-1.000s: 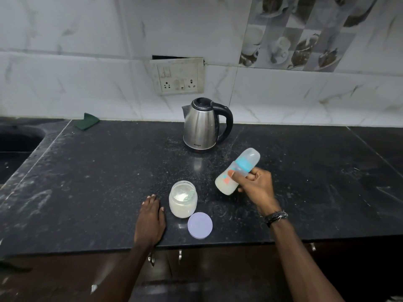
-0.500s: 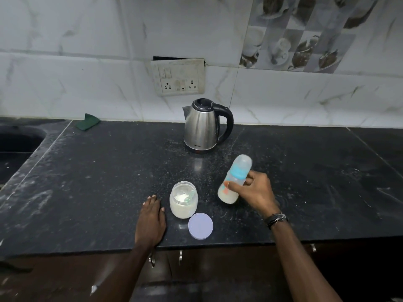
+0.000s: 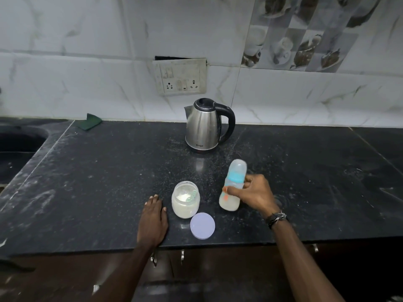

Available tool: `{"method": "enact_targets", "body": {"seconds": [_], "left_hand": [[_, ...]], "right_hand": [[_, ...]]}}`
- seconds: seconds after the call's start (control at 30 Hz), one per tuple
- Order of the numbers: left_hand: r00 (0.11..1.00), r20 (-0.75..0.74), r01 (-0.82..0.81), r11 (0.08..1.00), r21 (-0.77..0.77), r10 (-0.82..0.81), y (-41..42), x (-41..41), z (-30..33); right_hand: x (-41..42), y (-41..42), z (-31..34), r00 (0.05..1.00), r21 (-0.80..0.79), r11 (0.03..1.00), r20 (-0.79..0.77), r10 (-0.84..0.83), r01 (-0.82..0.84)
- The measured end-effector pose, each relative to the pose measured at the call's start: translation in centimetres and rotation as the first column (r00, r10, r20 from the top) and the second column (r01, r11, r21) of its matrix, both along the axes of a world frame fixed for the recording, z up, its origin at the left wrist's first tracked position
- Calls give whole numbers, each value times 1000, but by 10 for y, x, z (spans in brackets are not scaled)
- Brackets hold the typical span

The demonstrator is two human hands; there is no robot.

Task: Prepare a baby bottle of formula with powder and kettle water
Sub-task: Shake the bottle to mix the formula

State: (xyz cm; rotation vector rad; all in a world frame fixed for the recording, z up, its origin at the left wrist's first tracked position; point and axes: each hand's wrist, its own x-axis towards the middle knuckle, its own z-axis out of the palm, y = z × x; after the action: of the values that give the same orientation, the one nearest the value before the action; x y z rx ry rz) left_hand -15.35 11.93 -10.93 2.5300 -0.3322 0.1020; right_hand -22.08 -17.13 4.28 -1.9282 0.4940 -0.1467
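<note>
Right hand [image 3: 256, 194] grip holding bottle [image 3: 232, 188]; powder jar [image 3: 185, 199], lid [image 3: 202, 225] beside; kettle [image 3: 205, 125] behind.

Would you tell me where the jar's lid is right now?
In the head view, the lilac lid lies flat near the counter's front edge, just right of and in front of the open powder jar.

Dark sink basin [image 3: 19, 140] at nine o'clock cut by the left edge; steel kettle's [image 3: 204, 127] brand lettering illegibly small.
</note>
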Motion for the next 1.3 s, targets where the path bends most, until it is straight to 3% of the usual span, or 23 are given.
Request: {"method": "enact_targets", "body": {"seconds": [0.07, 0.17, 0.23, 0.3, 0.4, 0.5, 0.6, 1.03, 1.3], "left_hand": [[1000, 10, 5, 1000, -4, -5, 0, 1, 1], [1000, -10, 6, 1000, 8, -6, -2, -1, 1], [1000, -4, 3, 1000, 3, -2, 0, -1, 1], [1000, 7, 4, 1000, -1, -4, -1, 1, 2], [1000, -5, 9, 1000, 6, -9, -1, 1, 0], [1000, 4, 2, 1000, 2, -2, -1, 1, 0], [1000, 2, 4, 1000, 4, -4, -1, 1, -1], [1000, -4, 2, 1000, 9, -2, -1, 0, 2], [1000, -5, 2, 1000, 19, -2, -2, 3, 0]], "right_hand": [[-1, 0, -3, 999, 33, 999, -25, 42, -41], [2, 1, -6, 997, 57, 996, 16, -70, 69], [2, 1, -8, 999, -35, 999, -35, -20, 18], [1, 3, -12, 997, 5, 1000, -76, 10, -10], [0, 4, -15, 992, 58, 991, -29, -123, 124], [-1, 3, -20, 994, -60, 996, -89, -66, 61], [2, 7, -24, 994, -37, 999, -107, -26, 22], [80, 15, -48, 980, -204, 961, -20, -196, 188], [135, 5, -50, 980, -281, 942, -13, -196, 185]]}}
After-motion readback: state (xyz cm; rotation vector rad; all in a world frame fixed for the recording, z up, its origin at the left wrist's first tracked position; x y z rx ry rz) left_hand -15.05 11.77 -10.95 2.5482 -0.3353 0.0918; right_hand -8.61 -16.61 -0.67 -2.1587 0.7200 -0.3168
